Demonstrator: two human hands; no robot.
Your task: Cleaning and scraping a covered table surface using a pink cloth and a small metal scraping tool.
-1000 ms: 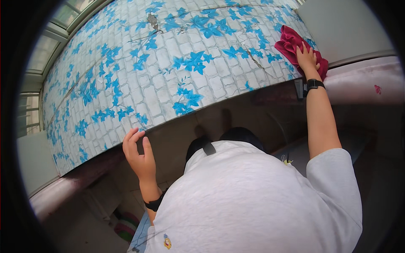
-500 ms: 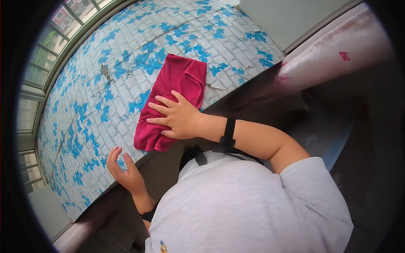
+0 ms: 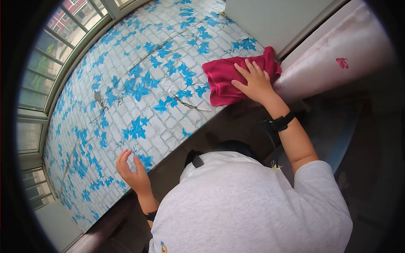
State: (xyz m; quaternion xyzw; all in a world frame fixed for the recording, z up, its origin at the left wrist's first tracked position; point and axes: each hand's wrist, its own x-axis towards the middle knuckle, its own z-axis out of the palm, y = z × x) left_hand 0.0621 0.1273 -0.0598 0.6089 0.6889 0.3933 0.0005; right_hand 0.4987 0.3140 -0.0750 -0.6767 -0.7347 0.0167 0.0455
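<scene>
A red cloth (image 3: 223, 80) is laid, rumpled, at the right front corner of the window ledge (image 3: 157, 125), close to the pale side wall (image 3: 278, 21) and the pink curtain (image 3: 325, 69). It is partly covered by the right hand (image 3: 255, 83), which is placed palm down with fingers spread. The left hand (image 3: 134, 173) is held loosely curved, thumb apart, by the front edge; contact with the ledge cannot be judged from this angle. A crack (image 3: 184, 103) is seen left of the cloth.
</scene>
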